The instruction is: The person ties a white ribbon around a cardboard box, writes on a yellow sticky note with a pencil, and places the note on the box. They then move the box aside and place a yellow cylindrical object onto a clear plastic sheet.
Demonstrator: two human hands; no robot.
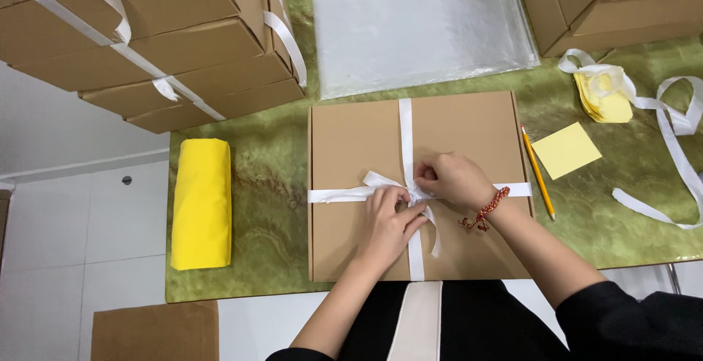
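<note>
White ribbon (405,130) crosses cardboard box (417,185) | left hand (388,222) pinches loop at knot, holding tension | right hand (450,178) grips other strand, cinching | pencil (538,174) beside box

A green marbled worktop (271,185) filled the view under even light. At nine o'clock lay a white tiled floor (73,214), crossed by pale joints.

Flat brown box (351,149) centre table, crossed by white ribbon (405,123). Brown ribboned box stack (168,46) top left, more boxes (586,2) top right. Clear bags (417,24) behind. Brown carton (154,332) bottom left, off the table.
</note>
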